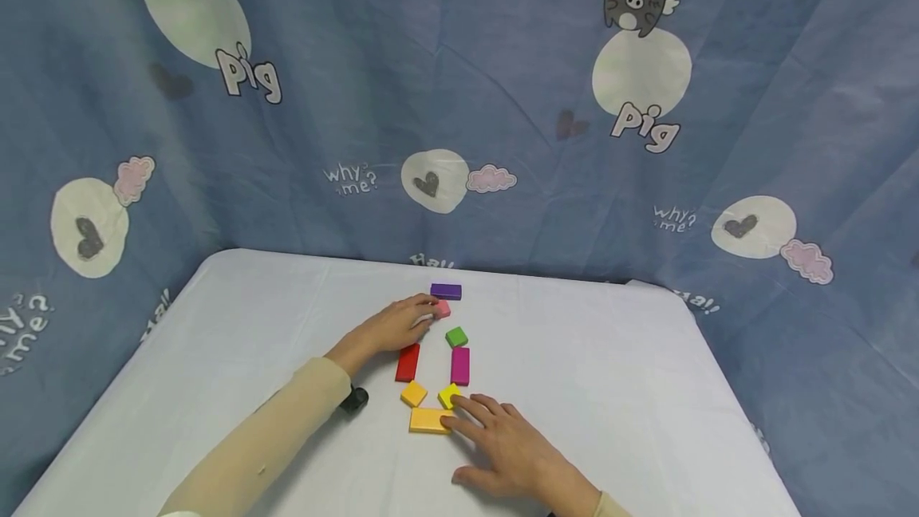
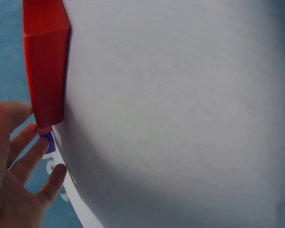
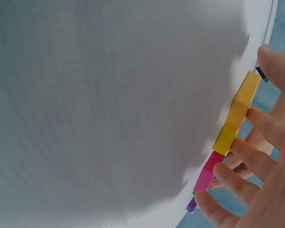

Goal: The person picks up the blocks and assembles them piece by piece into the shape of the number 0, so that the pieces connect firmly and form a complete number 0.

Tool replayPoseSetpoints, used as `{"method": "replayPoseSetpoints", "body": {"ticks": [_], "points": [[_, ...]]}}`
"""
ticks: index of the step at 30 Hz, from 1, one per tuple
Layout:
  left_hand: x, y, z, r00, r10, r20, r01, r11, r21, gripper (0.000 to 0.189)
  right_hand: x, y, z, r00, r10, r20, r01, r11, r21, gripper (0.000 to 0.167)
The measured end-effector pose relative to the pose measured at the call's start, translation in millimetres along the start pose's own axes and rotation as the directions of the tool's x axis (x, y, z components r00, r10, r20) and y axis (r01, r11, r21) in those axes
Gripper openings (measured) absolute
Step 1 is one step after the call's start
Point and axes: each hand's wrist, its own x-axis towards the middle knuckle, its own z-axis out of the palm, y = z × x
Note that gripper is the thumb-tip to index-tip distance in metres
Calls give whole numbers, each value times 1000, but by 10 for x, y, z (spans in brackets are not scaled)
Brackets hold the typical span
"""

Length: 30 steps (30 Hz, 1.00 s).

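Observation:
Toward the table's far side, my left hand (image 1: 393, 326) reaches over with its fingertips at a small pink block (image 1: 443, 309), partly covering it. Its thumb stands apart from the fingers. A purple block (image 1: 446, 291) lies just beyond, and a red block (image 1: 408, 362) lies beside the wrist, large in the left wrist view. My right hand (image 1: 513, 449) is spread palm down nearer the front. Its fingertips overlap a small yellow block (image 1: 448, 395) and the right end of a long yellow-orange block (image 1: 428, 421). Both hands' fingers are fairly straight.
A green block (image 1: 456, 337) and a magenta block (image 1: 460, 366) lie along the right of the arrangement, with a small orange block (image 1: 413, 394) at lower left. Everything lies on a white-covered table (image 1: 610, 373). A blue patterned curtain (image 1: 459, 102) hangs behind it.

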Motion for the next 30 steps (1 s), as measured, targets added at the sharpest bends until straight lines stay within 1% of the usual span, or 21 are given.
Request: {"method": "replayPoseSetpoints", "body": {"ticks": [3,6,10,13,16,23,27,30], "points": [[16,-18,7,1000,30,-5,-30,1000,-1,36,6,-2,-3,1000,7,13,-7,1000,12,68],[28,-32,12,998,66,-5,-66,998,7,40,12,-1,-1,1000,12,23,-12,1000,16,69],[37,-31,6,995,101,6,-102,993,59,44,15,1,8,1000,12,23,-12,1000,13,69],[39,-19,-1,995,101,20,-102,990,97,43,13,1,10,1000,10,19,-10,1000,14,68],[41,5,-17,996,91,24,-94,990,104,41,9,5,9,1000,7,11,-7,1000,6,67],[46,39,-36,995,99,-7,-98,992,82,26,5,11,7,1000,6,5,-6,1000,14,66],[51,43,-28,997,80,-7,-80,994,69,24,7,5,13,1000,7,11,-8,1000,25,66],[58,50,-31,998,64,-10,-63,995,76,23,10,7,13,1000,6,9,-7,1000,26,66]]}}
